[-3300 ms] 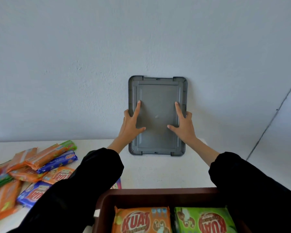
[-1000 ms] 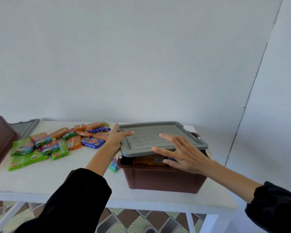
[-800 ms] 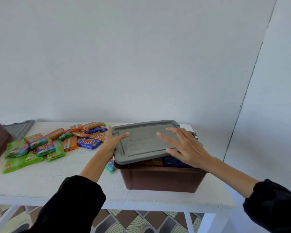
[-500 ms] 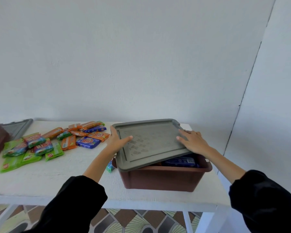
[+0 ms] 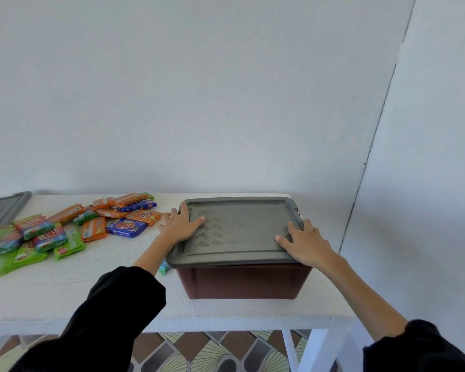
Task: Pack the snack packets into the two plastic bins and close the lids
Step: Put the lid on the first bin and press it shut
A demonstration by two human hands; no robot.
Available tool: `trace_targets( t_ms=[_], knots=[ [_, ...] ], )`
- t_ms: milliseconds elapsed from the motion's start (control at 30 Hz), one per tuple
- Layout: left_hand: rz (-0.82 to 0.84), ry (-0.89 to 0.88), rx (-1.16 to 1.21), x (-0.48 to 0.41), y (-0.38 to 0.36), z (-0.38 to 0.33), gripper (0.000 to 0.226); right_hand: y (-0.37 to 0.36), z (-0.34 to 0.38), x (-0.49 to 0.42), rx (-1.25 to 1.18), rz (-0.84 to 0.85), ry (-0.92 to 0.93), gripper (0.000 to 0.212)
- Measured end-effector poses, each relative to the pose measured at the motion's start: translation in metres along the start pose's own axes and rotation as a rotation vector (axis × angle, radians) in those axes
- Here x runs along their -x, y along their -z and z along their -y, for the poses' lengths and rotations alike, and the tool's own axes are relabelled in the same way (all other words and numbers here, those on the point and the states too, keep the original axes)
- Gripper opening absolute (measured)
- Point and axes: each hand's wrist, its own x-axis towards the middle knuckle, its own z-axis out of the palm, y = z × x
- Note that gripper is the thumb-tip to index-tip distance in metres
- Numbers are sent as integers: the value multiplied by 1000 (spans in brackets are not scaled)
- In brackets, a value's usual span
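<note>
Head view, lower centre: the flat grey plastic lid [image 5: 239, 232] lies long side across on the brown plastic bin [image 5: 242, 281], directly under my left hand [image 5: 180, 225] at its left edge and my right hand [image 5: 305, 244] near its right corner, both spread flat, gripping nothing.

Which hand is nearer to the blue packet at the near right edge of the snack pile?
Left. The left hand rests on the grey lid's left edge, just right of the blue packet; the right hand presses the lid's right side, across the lid from it.
</note>
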Motion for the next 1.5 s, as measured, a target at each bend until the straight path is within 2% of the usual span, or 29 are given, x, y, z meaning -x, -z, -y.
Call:
trace_targets(
  t_ms=[133, 233, 333, 433, 500, 567, 700, 833, 933, 1033, 1133, 1267, 1333, 1500],
  knots=[
    [34, -14, 1, 4, 1, -1, 79, 0, -8, 10, -9, 21, 21, 66],
    [95, -8, 96, 1, 3, 7, 85, 2, -17, 3, -56, 18, -6, 67],
    [141, -29, 206, 1, 3, 10, 91, 9, -23, -14, -295, 82, -43, 70],
    [110, -33, 309, 2, 3, 9, 94, 17, -19, -27, -550, 68, -66, 68],
    [72, -30, 374, 3, 5, 7, 97, 20, -14, -34, -666, 34, -110, 67],
    [20, -38, 357, 0, 5, 6, 94, 20, -9, -38, -682, -1, -137, 69],
    [-12, -23, 98, -2, 2, 1, 72, 16, 3, -37, -490, -30, -147, 74],
    [-144, -72, -111, 2, -10, -7, 54, 3, 30, -25, -103, -42, -109, 75],
    [-202, -91, -319, 8, -21, -13, 53, -7, 39, -19, 53, -46, -80, 72],
    [-137, -128, -383, 10, -25, -15, 64, -9, 37, -18, 82, -49, -58, 68],
    [-68, -181, -416, 10, -27, -17, 65, -5, 33, -21, 103, -32, -20, 69],
    [-2, -228, -271, 7, -11, -15, 68, 5, 22, -32, 101, -103, 79, 71],
    [4, -253, -237, 7, -5, -10, 69, 5, 16, -38, 132, -67, 100, 71],
    [4, -314, -427, 7, -17, -5, 72, -1, 13, -39, 197, 33, 123, 72]
  ],
)
